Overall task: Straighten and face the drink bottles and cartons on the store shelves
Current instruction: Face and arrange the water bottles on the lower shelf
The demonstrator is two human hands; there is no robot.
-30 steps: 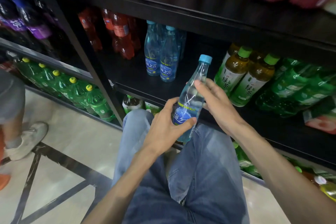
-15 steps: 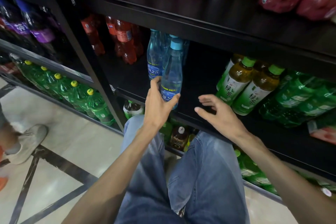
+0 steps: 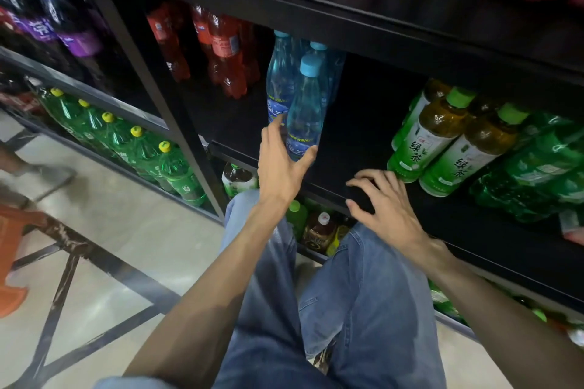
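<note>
Gripping blue bottle – left hand, label half-hidden

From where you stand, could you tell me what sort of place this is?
Most likely a shop's drinks aisle: black shelves stacked in tiers hold rows of same-brand stock, such as green tea bottles, clear blue water bottles and red soda bottles, all facing outward.

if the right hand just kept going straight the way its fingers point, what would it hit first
Probably nothing soon. The right hand hovers open at the shelf edge, fingers aimed up-left into the dark bare stretch between the blue water bottle and the green tea bottles. Depth is unclear; the blue bottle is likeliest.
</note>
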